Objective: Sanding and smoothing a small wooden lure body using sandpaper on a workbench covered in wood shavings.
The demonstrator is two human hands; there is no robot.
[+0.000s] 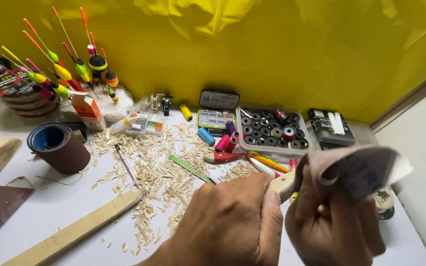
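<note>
The left hand [232,221] clamps a pale wooden piece [282,183]; the right hand [334,214] pinches folded sandpaper [366,170] around it. An orange-and-white carton [88,111] stands back left.

fishing floats [65,74], sandpaper roll [59,147], wood shavings [159,172], spool tray [272,132]

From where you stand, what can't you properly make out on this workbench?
- Wooden piece, head view: mostly hidden inside the left hand and under the sandpaper, so its shape is unclear.
- Right hand: blurred, fingers indistinct.
- Small round tin: half covered by that hand.
- Compartment box: contents too small.
</note>
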